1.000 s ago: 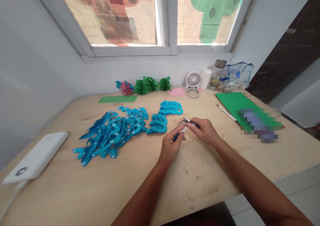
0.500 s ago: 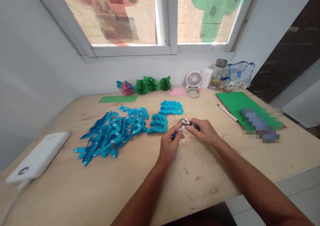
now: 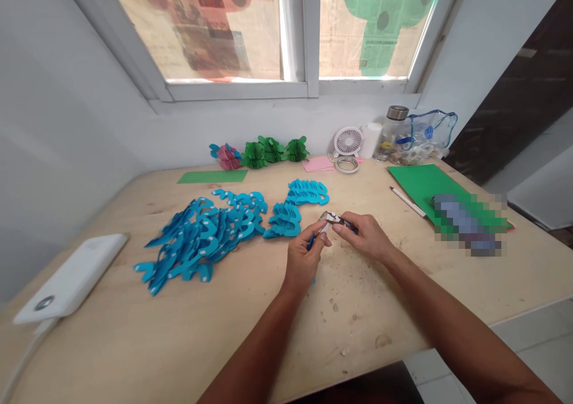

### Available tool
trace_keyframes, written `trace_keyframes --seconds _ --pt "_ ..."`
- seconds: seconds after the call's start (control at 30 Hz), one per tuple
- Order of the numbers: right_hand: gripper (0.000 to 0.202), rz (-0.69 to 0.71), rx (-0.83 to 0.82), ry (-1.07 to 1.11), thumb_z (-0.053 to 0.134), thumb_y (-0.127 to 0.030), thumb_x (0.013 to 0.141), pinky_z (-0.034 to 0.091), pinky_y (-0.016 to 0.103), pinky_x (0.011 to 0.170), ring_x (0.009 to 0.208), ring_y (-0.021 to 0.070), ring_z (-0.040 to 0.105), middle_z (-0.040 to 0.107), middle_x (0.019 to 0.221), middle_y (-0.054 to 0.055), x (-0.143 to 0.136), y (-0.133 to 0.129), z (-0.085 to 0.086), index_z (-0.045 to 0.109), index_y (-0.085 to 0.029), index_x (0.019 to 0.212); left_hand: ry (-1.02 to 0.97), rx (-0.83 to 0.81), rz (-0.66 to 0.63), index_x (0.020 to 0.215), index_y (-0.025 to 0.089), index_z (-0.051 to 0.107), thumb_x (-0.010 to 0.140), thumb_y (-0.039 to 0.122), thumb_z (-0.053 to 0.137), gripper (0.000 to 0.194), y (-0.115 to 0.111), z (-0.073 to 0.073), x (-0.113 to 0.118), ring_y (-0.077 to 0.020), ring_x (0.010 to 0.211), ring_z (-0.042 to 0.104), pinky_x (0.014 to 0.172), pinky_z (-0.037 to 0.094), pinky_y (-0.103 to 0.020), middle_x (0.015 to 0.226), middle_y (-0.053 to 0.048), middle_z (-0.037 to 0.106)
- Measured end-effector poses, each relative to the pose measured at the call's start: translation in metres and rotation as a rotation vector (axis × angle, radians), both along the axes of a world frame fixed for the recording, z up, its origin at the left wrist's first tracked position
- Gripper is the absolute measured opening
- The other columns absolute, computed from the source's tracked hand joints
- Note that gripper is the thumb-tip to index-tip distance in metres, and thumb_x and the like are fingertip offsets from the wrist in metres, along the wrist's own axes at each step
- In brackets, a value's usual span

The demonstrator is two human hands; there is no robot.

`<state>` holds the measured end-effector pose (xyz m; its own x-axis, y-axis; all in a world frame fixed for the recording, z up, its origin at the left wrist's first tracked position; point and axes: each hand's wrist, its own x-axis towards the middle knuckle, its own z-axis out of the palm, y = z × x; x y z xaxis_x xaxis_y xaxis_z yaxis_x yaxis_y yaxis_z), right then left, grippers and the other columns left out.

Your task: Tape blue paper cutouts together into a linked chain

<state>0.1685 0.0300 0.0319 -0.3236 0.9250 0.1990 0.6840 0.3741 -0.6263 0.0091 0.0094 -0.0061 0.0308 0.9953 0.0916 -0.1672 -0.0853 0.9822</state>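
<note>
Close together over the middle of the table, my two hands work on the same spot. My left hand [image 3: 304,258] is closed, with a bit of blue paper [image 3: 310,243] showing between its fingers; most of that piece is hidden. In my right hand [image 3: 367,235] is a small dark-and-white object [image 3: 333,218] with a shiny rounded end, whose kind I cannot make out. Its tip meets my left fingertips. To the left lies a loose heap of blue paper cutouts [image 3: 215,231] bearing small white squares. Neater stacks of blue cutouts [image 3: 284,219] are just beyond my left hand.
A white power bank [image 3: 74,278] with a cable lies at the left. Folded paper figures [image 3: 271,148], a small fan [image 3: 348,141], a tape ring [image 3: 347,165] and a glass bottle [image 3: 391,132] line the wall. Green sheets [image 3: 447,192] and a white pen [image 3: 407,201] are at right.
The hands have hardly moved and keep the same grip. The whole view has shifted very slightly.
</note>
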Motion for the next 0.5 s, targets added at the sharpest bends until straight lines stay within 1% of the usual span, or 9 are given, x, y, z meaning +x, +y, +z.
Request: trace_keyframes --seconds 0.2,0.43,0.5 --pt "0.036 0.019 -0.010 -0.005 0.043 -0.048 0.084 0.026 0.020 0.051 0.052 0.0084 0.038 0.041 0.055 -0.004 -0.0002 -0.0007 0.0014 0.055 -0.017 0.072 0.023 0.008 -0.028 0.107 0.016 0.064 0.076 0.032 0.058 0.035 -0.0002 0.0001 -0.0003 -0.0020 0.039 0.027 0.037 0.023 -0.018 0.065 0.002 0.057" --pt "0.035 0.019 -0.009 0.014 0.043 -0.047 0.085 0.025 0.020 0.050 0.052 0.0082 0.037 0.040 0.055 -0.004 -0.0013 -0.0009 0.0011 0.055 -0.017 0.070 0.021 -0.027 -0.008 0.108 0.016 0.064 0.075 0.032 0.059 0.037 -0.0009 0.0007 0.0001 -0.0018 0.039 0.026 0.037 0.023 -0.018 0.065 0.002 0.058" --pt "0.036 0.019 -0.014 0.016 0.042 -0.046 0.086 0.025 0.020 0.050 0.052 0.0080 0.036 0.040 0.055 -0.004 -0.0013 -0.0009 0.0014 0.055 -0.017 0.071 0.026 -0.023 0.001 0.107 0.016 0.064 0.075 0.031 0.060 0.036 -0.0012 0.0009 0.0003 -0.0026 0.040 0.027 0.038 0.024 -0.018 0.064 0.002 0.058"
